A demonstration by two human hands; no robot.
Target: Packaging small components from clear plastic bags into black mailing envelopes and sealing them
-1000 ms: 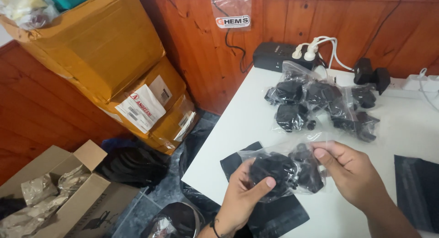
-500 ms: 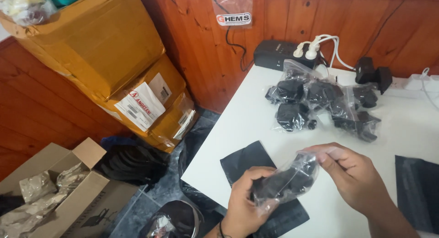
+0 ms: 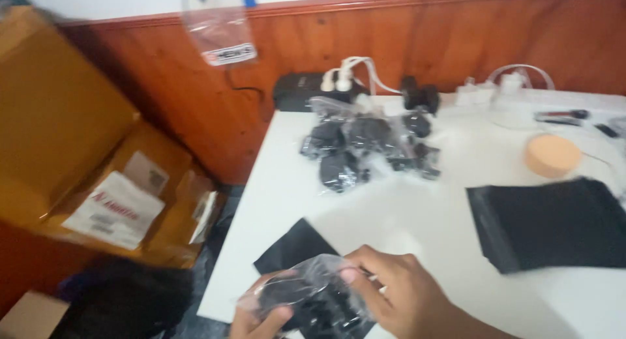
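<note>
Both my hands hold one clear plastic bag (image 3: pixel 312 293) with black parts inside, low over the near edge of the white table (image 3: pixel 417 202). My left hand (image 3: pixel 257 323) grips it from below, mostly cut off by the frame's bottom. My right hand (image 3: pixel 398 293) pinches its right side. Under the bag lies a flat black pouch (image 3: pixel 290 248). Farther back sits a pile of similar clear bags with black parts (image 3: pixel 365 147).
A stack of black pouches (image 3: pixel 554 221) lies at the right, with a round tan disc (image 3: pixel 552 154) behind it. A black box with white plugs (image 3: pixel 306 90) stands by the wood-panelled wall. Large cardboard boxes (image 3: pixel 85 163) fill the floor at the left.
The camera has swung to the right, bringing the right side of the table into view. The bag and both hands now sit lower in the frame, close to the table's near edge.
</note>
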